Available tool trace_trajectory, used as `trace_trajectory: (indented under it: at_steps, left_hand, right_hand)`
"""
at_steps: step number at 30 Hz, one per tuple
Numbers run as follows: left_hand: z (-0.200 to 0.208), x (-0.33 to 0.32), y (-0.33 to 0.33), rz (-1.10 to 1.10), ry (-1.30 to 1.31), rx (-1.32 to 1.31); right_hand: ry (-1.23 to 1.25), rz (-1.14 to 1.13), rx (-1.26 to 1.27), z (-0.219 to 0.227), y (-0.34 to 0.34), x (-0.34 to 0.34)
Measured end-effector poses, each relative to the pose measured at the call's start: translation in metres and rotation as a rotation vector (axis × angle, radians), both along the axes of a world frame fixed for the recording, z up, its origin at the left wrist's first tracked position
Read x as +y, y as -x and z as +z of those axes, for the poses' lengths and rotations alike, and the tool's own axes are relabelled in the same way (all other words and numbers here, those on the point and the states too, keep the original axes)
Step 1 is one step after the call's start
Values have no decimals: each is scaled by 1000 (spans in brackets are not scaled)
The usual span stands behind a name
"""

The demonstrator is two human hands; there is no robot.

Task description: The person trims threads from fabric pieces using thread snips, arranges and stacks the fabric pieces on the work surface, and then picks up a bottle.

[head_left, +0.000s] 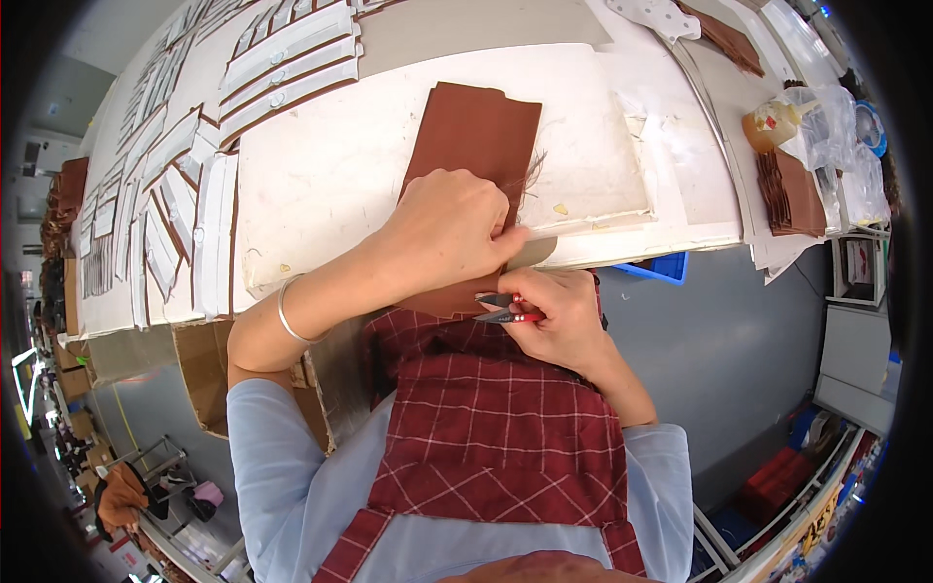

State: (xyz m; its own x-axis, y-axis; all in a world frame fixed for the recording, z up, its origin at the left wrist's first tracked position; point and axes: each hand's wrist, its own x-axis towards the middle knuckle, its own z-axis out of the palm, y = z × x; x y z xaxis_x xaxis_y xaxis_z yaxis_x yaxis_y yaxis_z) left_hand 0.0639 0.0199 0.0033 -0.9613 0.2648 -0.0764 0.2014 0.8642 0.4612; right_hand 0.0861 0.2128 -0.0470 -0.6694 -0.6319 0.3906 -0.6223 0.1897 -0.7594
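A long reddish-brown leather-like piece lies on the white board, its near end hanging over the table edge toward my apron. My left hand is closed over the middle of this piece, knuckles up and thumb pointing right. Just below and to the right, my right hand grips small red-handled thread snips. Their dark blades point left, beside the near end of the brown piece, and look parted. Loose threads lie along the piece's right side. Its underside and most left fingertips are hidden.
White strips with brown edges cover the table's left side. At right are a bottle of amber liquid, stacked brown pieces and clear plastic bags. Below the table edge sit a blue bin and a cardboard box.
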Motion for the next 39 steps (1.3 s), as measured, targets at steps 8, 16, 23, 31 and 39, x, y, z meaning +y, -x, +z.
trace_trajectory:
  at_steps: [8, 16, 23, 31, 39]
  left_hand:
    - [16, -9, -1, -21, -63, -160]
    - [5, -26, 11, -76, -121, -231]
    - [4, -41, -2, 44, -660, -449]
    - [5, -40, -8, 43, -885, -483]
    - [11, -39, -9, 110, -911, -404]
  right_hand:
    - [76, 37, 45, -6, 4, -8]
    - [68, 136, -113, -5, 4, -7]
    - [148, -231, -451, -4, 1, -8]
    - [243, -59, -509, 15, 11, -23]
    - [168, -136, -621, 13, 18, -22]
